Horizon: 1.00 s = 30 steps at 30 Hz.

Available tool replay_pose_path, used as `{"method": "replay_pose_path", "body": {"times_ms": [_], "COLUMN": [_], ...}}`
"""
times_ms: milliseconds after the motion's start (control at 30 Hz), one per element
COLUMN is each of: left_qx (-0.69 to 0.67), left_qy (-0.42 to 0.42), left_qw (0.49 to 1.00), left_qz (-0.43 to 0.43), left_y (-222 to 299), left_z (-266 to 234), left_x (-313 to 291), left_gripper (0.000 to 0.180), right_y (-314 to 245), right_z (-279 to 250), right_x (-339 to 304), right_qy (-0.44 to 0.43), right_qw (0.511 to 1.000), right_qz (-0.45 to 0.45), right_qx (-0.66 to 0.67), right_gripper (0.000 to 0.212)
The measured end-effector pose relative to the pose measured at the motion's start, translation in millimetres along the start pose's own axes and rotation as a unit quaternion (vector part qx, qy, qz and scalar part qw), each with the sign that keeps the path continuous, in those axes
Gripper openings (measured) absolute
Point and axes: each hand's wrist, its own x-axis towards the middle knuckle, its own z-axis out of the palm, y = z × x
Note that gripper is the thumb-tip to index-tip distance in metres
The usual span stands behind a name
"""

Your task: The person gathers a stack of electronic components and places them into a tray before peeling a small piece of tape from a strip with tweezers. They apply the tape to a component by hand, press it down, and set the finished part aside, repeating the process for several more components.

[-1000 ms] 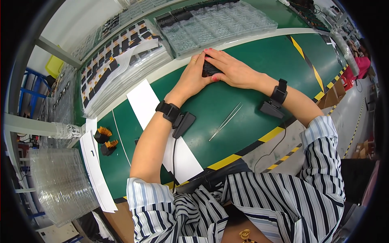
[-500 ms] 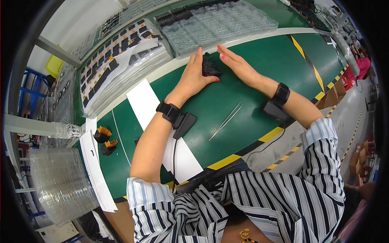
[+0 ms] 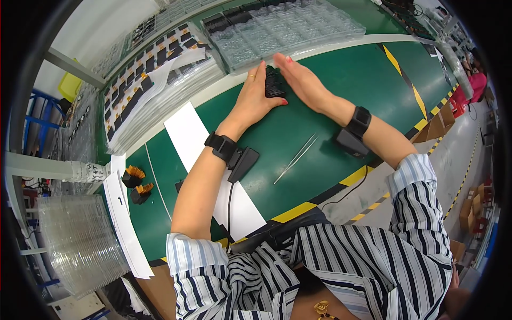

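A bundle of thin black pieces (image 3: 274, 84), lined up side by side, stands on the green work surface between my hands. Along its left side lie the fingers of my left hand (image 3: 252, 101), and the thumb reaches round its near end, so the hand cups the bundle. My right hand (image 3: 308, 89) is stretched flat, fingers together, close against the right side; some of its fingertips blur. What kind of pieces these are I cannot tell. Metal tweezers (image 3: 295, 159) rest on the surface nearer me, touched by neither hand.
Beyond my hands is a clear plastic tray (image 3: 288, 34) with black parts at its left. Stacked sheets with black and orange parts (image 3: 152, 74) stand far left. A white strip (image 3: 188, 133) passes under my left forearm. Two black-and-orange pieces (image 3: 140, 192) lie left. Striped tape marks the edge (image 3: 295, 212).
My right hand has moved left, closing the gap to the black bundle. The bundle now looks narrower and more even. My left hand has stayed nearly in place.
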Motion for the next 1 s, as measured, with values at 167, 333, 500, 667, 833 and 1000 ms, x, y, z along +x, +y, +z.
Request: {"method": "replay_pose_path", "body": {"times_ms": [167, 333, 500, 667, 833, 1000], "left_qx": [-0.033, -0.042, -0.041, -0.04, -0.041, -0.063], "left_qy": [-0.003, -0.021, -0.062, -0.1, -0.138, -0.135], "left_qw": [0.999, 0.998, 0.997, 0.994, 0.99, 0.989], "left_qz": [-0.001, -0.038, -0.029, -0.007, 0.001, 0.01], "left_y": [0.6, 3.7, 4.5, 3.0, 4.3, 5.6], "left_z": [-0.2, -6.1, -11.7, -19.4, -27.4, -26.5], "left_x": [3.2, 1.6, 4.2, 5.8, 5.4, 3.6], "left_gripper": [0.097, 0.103, 0.115, 0.124, 0.127, 0.126], "right_y": [7.8, -13.8, -20.7, -24.5, -32.9, -28.0], "right_z": [15.2, -12.8, -24.2, -24.7, -13.5, -11.4], "right_x": [1.1, -2.5, 3.1, 5.8, 0.0, -4.0], "right_qy": [0.062, -0.11, -0.173, -0.203, -0.208, -0.201], "right_qw": [0.98, 0.983, 0.886, 0.847, 0.842, 0.833], "right_qz": [0.018, 0.001, -0.1, -0.132, -0.065, -0.116], "right_qx": [0.188, -0.146, -0.418, -0.472, -0.493, -0.503], "right_gripper": [0.059, 0.066, 0.073, 0.074, 0.076, 0.075]}}
